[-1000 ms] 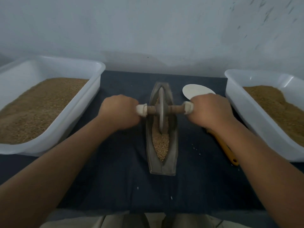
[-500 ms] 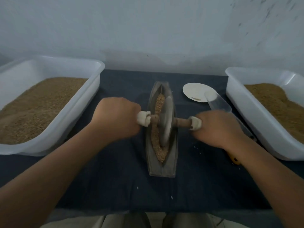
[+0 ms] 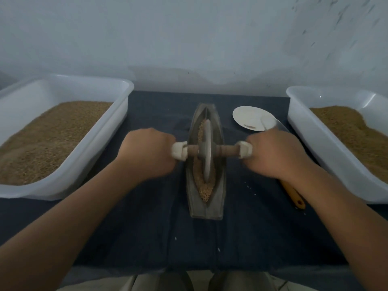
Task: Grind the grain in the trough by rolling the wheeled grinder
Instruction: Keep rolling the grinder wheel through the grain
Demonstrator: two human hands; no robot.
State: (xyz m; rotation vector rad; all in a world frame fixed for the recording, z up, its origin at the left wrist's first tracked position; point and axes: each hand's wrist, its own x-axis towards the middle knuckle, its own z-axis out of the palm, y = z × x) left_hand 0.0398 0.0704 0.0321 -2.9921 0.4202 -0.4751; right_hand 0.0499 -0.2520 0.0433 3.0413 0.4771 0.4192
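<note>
At the far left I see a white tub [image 3: 73, 91] filled with brown kernels [image 3: 52, 139]. Next comes the left hand [image 3: 147, 153], fingers wrapped tight round the white end of the axle. The wheeled grinder [image 3: 206, 150] stands upright in the narrow trough [image 3: 206, 211], mid-table on the dark cloth [image 3: 147, 227], its disc sitting in the grain [image 3: 206, 191] (roughly mid-length). The right hand [image 3: 275, 154] clamps the other axle end. Behind it lies a white plate [image 3: 252, 117], beneath its wrist a yellow handle [image 3: 294, 195], then a second tub [image 3: 336, 97].
</note>
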